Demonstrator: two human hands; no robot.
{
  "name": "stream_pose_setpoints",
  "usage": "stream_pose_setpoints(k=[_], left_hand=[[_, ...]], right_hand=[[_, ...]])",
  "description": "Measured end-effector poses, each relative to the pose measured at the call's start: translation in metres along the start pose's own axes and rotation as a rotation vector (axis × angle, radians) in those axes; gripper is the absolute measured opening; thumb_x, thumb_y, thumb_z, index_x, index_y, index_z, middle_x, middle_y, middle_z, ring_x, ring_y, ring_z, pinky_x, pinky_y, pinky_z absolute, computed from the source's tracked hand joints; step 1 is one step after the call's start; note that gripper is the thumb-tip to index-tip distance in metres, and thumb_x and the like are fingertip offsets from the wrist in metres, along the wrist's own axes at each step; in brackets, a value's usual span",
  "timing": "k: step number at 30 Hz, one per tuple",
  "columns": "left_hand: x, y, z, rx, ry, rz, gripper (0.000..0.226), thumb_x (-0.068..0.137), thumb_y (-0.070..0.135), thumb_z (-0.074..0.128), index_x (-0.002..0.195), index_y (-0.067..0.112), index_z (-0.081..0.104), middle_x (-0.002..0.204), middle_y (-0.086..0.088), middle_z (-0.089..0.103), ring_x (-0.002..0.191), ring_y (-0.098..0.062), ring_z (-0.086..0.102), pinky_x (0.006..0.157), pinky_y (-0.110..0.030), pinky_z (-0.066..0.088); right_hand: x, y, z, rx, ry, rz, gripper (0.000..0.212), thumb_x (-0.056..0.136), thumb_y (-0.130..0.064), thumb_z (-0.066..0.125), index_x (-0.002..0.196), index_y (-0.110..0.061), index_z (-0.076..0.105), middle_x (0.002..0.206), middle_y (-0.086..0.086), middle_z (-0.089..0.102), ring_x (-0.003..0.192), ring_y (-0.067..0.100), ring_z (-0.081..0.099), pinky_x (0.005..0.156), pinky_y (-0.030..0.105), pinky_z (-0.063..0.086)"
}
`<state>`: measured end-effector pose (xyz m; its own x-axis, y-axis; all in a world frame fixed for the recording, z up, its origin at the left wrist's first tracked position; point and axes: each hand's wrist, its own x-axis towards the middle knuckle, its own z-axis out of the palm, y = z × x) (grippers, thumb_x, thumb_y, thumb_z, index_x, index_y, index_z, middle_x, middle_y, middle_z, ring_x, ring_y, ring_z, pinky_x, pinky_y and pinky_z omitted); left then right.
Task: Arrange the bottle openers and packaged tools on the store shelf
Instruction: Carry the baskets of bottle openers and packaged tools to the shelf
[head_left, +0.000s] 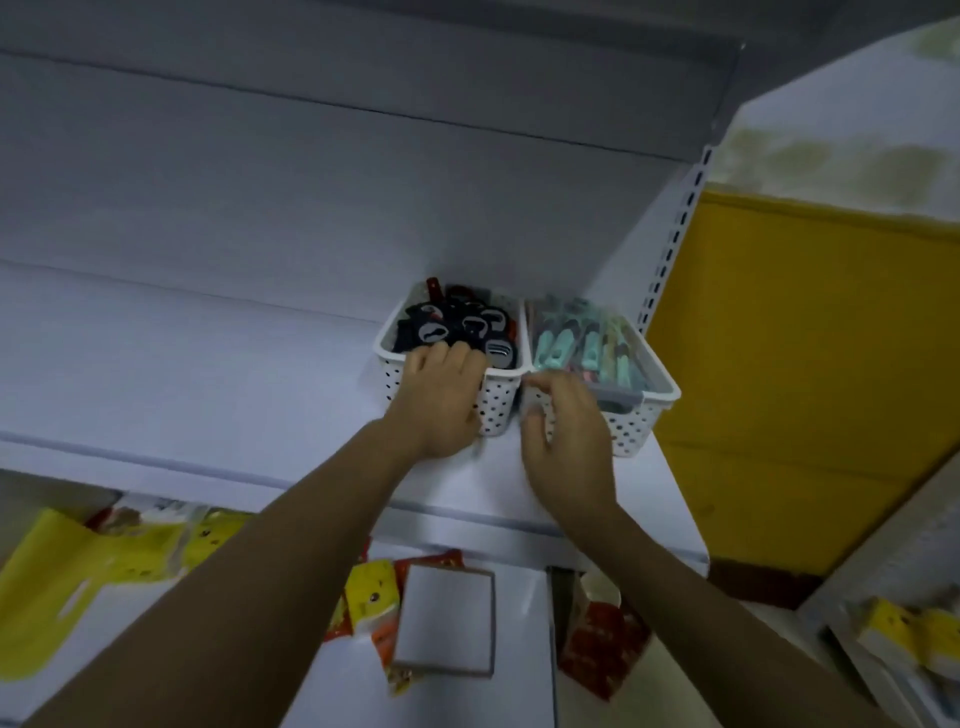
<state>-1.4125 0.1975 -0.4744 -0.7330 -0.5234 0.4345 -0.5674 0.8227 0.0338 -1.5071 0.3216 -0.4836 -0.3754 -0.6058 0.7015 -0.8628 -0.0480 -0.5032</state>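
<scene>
Two white perforated baskets stand side by side at the right end of a white store shelf (208, 374). The left basket (501, 400) holds dark bottle openers (457, 322). The right basket (644, 415) holds packaged tools with teal handles (587, 338). My left hand (441, 400) grips the front rim of the left basket, fingers curled over the edge. My right hand (566, 436) rests at the front left corner of the right basket, with fingertips pinching its rim.
The shelf's slotted upright (670, 244) rises just right of the baskets, with a yellow wall panel (805, 364) beyond. On the lower shelf lie yellow and red packets (119, 551) and a white card (447, 623). More yellow packs (904, 639) sit at the far right.
</scene>
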Motion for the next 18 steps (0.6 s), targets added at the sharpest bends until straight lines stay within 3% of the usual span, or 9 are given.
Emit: stream_pose_setpoints(k=[3, 6, 7, 9, 10, 11, 13, 15, 18], left_hand=[[-0.004, -0.005, 0.003, -0.048, 0.075, 0.081, 0.041, 0.082, 0.027, 0.054, 0.121, 0.018, 0.045, 0.113, 0.001, 0.045, 0.105, -0.019, 0.04, 0.091, -0.031, 0.02], [-0.013, -0.026, 0.0, -0.401, 0.214, 0.217, 0.033, 0.082, 0.015, 0.047, 0.113, 0.013, 0.057, 0.103, 0.001, 0.058, 0.096, -0.016, 0.049, 0.092, -0.027, 0.03], [-0.016, -0.038, -0.001, -0.521, 0.335, 0.192, 0.033, 0.08, 0.013, 0.044, 0.109, 0.012, 0.06, 0.104, 0.002, 0.061, 0.097, -0.013, 0.051, 0.094, -0.024, 0.032], [-0.019, -0.064, -0.002, -0.65, 0.621, -0.036, 0.035, 0.082, 0.013, 0.04, 0.11, 0.01, 0.061, 0.11, 0.006, 0.058, 0.103, -0.004, 0.047, 0.095, -0.016, 0.032], [-0.019, -0.078, 0.001, -0.695, 0.662, -0.165, 0.037, 0.085, 0.015, 0.039, 0.116, 0.01, 0.058, 0.115, 0.007, 0.053, 0.108, -0.002, 0.043, 0.096, -0.014, 0.031], [-0.017, -0.09, 0.007, -0.727, 0.612, -0.253, 0.039, 0.09, 0.02, 0.037, 0.124, 0.011, 0.054, 0.122, 0.007, 0.05, 0.114, -0.002, 0.04, 0.099, -0.013, 0.027], [-0.015, -0.104, 0.028, -0.825, 0.355, -0.381, 0.051, 0.096, 0.041, 0.028, 0.136, 0.014, 0.045, 0.137, 0.006, 0.043, 0.127, -0.006, 0.034, 0.105, -0.015, 0.02], [-0.013, -0.108, 0.043, -1.075, 0.113, -0.535, 0.071, 0.091, 0.067, 0.017, 0.138, 0.021, 0.044, 0.145, 0.002, 0.042, 0.133, -0.013, 0.036, 0.113, -0.028, 0.022], [-0.011, -0.108, 0.047, -1.218, 0.002, -0.599, 0.089, 0.075, 0.085, 0.007, 0.137, 0.035, 0.045, 0.141, 0.003, 0.049, 0.131, -0.016, 0.042, 0.114, -0.042, 0.027]], right_hand=[[0.04, -0.013, 0.038, 0.084, -0.11, 0.015, 0.036, 0.089, -0.008, 0.042, 0.123, -0.01, 0.054, 0.119, 0.007, 0.06, 0.108, 0.018, 0.055, 0.093, 0.023, 0.042], [0.05, -0.014, 0.071, 0.117, -0.001, 0.161, 0.04, 0.093, -0.033, 0.033, 0.119, -0.018, 0.058, 0.104, 0.003, 0.067, 0.095, 0.022, 0.062, 0.085, 0.041, 0.05], [0.047, -0.015, 0.078, 0.081, 0.081, 0.149, 0.04, 0.093, -0.039, 0.032, 0.111, -0.017, 0.061, 0.096, 0.001, 0.068, 0.089, 0.022, 0.062, 0.08, 0.043, 0.051], [0.044, -0.013, 0.088, -0.013, 0.202, 0.051, 0.037, 0.095, -0.04, 0.037, 0.095, -0.015, 0.065, 0.081, -0.003, 0.066, 0.075, 0.017, 0.059, 0.073, 0.04, 0.05], [0.044, -0.01, 0.092, -0.069, 0.238, 0.004, 0.036, 0.095, -0.038, 0.04, 0.084, -0.015, 0.066, 0.073, -0.005, 0.062, 0.067, 0.013, 0.054, 0.07, 0.036, 0.047], [0.045, -0.008, 0.095, -0.131, 0.257, -0.026, 0.037, 0.096, -0.037, 0.043, 0.073, -0.016, 0.062, 0.065, -0.006, 0.056, 0.061, 0.01, 0.048, 0.068, 0.032, 0.041], [0.045, -0.005, 0.098, -0.254, 0.273, -0.063, 0.038, 0.095, -0.033, 0.046, 0.06, -0.019, 0.048, 0.059, -0.009, 0.042, 0.056, 0.01, 0.038, 0.066, 0.028, 0.033], [0.045, -0.004, 0.1, -0.297, 0.295, -0.084, 0.035, 0.093, -0.027, 0.046, 0.059, -0.02, 0.043, 0.06, -0.01, 0.036, 0.055, 0.012, 0.035, 0.065, 0.029, 0.031], [0.045, -0.003, 0.108, -0.352, 0.347, -0.078, 0.032, 0.09, -0.021, 0.044, 0.058, -0.014, 0.046, 0.06, -0.006, 0.038, 0.057, 0.015, 0.035, 0.065, 0.028, 0.025]])
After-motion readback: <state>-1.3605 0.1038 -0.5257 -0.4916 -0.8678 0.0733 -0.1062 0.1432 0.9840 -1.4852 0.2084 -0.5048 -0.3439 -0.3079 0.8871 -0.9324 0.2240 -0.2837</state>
